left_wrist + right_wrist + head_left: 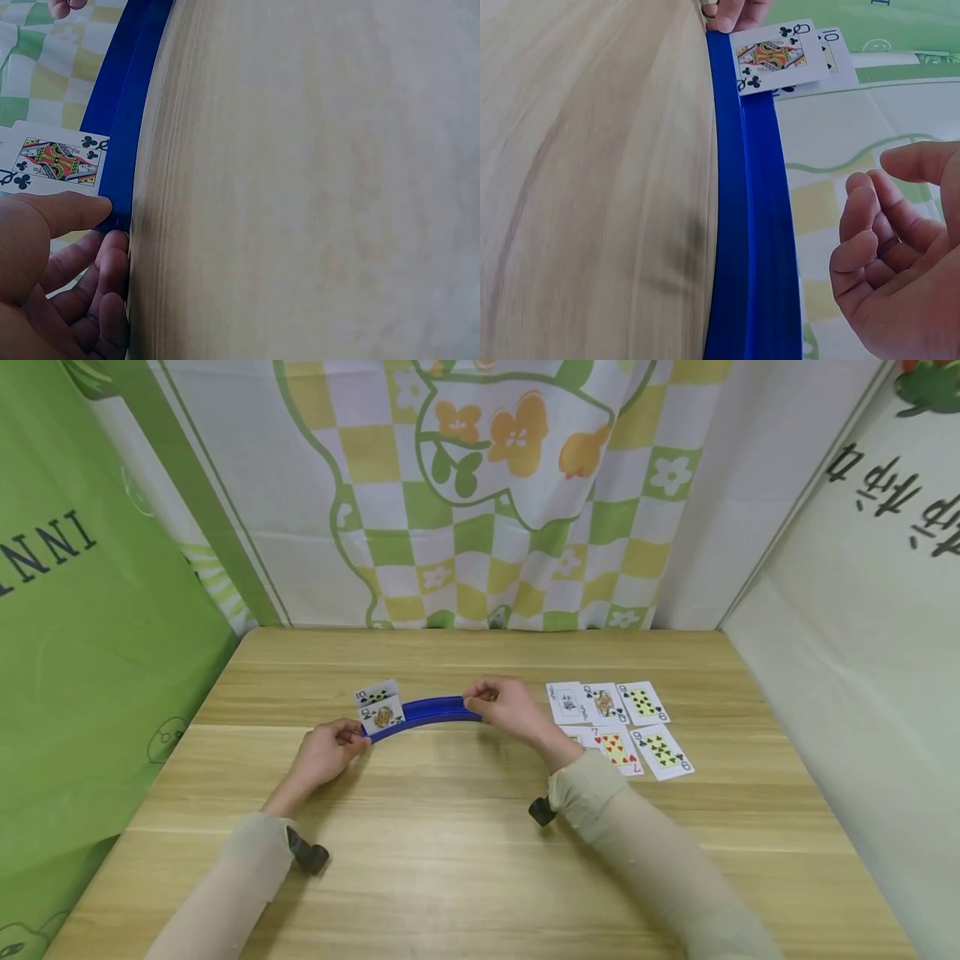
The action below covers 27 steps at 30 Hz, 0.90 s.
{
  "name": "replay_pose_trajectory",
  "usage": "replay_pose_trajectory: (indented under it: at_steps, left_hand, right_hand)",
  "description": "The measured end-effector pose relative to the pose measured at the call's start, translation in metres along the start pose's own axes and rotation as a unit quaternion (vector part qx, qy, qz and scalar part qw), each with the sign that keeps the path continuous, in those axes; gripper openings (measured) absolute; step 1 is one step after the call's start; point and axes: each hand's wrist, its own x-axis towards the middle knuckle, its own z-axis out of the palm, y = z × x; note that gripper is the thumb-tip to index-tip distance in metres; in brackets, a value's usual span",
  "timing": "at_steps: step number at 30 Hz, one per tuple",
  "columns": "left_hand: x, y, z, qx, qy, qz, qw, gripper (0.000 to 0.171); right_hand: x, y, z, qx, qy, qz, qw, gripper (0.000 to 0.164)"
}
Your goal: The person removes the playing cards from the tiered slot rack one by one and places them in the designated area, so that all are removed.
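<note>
A curved blue card holder (435, 710) lies on the wooden table. My left hand (324, 753) grips its left end; in the left wrist view the thumb of the left hand (67, 262) lies on the end of the holder. Beside that hand, a queen of clubs (384, 717) stands in the holder, and a black ten (377, 691) stands behind it. My right hand (513, 706) is over the holder's right part, hiding its far end. In the right wrist view the right hand (900, 262) has loosely bent fingers, thumb apart from them, and nothing held.
To the right lie two rows of face-up cards: a joker (567, 703), a black face card (603, 703) and a black spot card (642, 702) above; a seven of hearts (617, 750) and a black nine (663, 752) below. The right wrist partly covers another card. A patterned curtain (480, 535) hangs behind.
</note>
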Motion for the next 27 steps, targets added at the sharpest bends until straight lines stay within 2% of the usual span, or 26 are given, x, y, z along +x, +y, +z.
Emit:
replay_pose_trajectory:
  at_steps: [27]
  left_hand:
    - [-0.001, 0.003, -0.001, -0.004, -0.002, 0.000, 1.0000, 0.030]
  right_hand:
    - [0.017, -0.015, 0.033, 0.029, -0.019, -0.010, 0.999, 0.019]
